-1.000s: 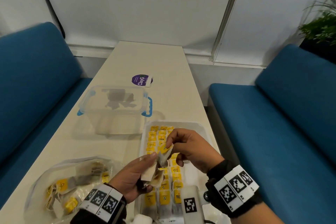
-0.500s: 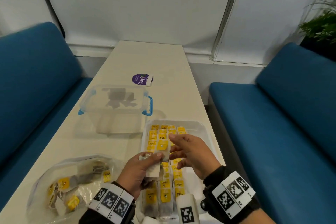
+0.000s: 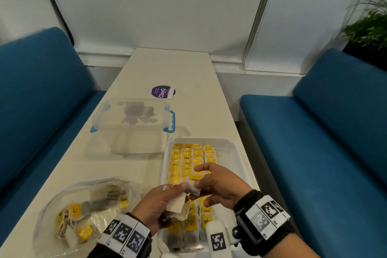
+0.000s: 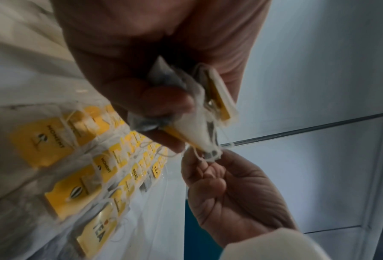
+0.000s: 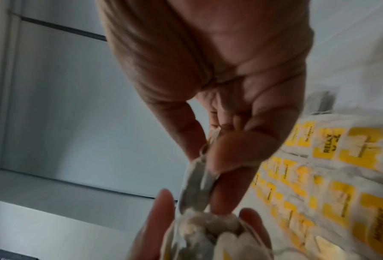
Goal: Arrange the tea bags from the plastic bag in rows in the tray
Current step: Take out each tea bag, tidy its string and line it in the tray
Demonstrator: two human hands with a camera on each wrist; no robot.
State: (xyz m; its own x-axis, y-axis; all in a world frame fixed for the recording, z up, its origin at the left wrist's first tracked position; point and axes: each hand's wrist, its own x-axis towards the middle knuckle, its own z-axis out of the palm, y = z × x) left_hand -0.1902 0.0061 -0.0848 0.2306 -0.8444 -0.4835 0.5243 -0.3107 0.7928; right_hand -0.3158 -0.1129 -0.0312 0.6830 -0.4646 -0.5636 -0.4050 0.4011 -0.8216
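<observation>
A clear tray point(image 3: 237, 154) on the table's near right holds rows of yellow-tagged tea bags point(image 3: 186, 157). Above its near half, my left hand point(image 3: 177, 194) grips a bunch of tea bags point(image 3: 176, 207). My right hand point(image 3: 198, 178) pinches one tea bag point(image 3: 193, 187) at the top of that bunch, between thumb and fingers. In the left wrist view the bunch point(image 4: 204, 112) juts from my left hand, with the right hand point(image 4: 208, 158) at its tip. In the right wrist view the pinched tea bag point(image 5: 198, 183) shows. The plastic bag point(image 3: 83, 211) with more tea bags lies at the near left.
A clear lidded box with blue clips point(image 3: 134, 123) stands behind the tray and the bag. A purple round label point(image 3: 161, 91) lies further back on the cream table point(image 3: 171, 65). Blue benches point(image 3: 324, 132) flank the table on both sides.
The right hand's fingers loosened from the tea bag half a second ago and now pinch it again, slightly nearer the left hand. The left hand keeps its bunch over the tray.
</observation>
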